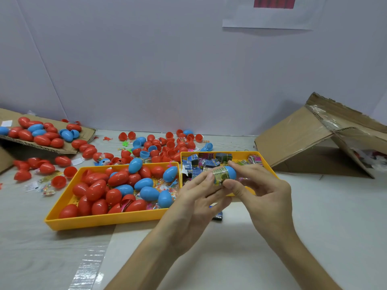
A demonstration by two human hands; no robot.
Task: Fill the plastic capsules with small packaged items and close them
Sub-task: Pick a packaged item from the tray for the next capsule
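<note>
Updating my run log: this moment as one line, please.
left hand: pinches packet | right hand: grips blue capsule half | packet: sticking out of half | capsule: not yet closed

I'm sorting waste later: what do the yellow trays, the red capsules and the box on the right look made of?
Yellow trays: probably moulded plastic, smooth, uniform colour. Red capsules: hard glossy plastic, showing sharp highlights. Box: corrugated cardboard, brown, fluted edge, with clear tape.

Nothing can be read: lettering on the small packets [210, 163] and the wall sheet's [270, 18] red band [274, 2] is blurred.
</note>
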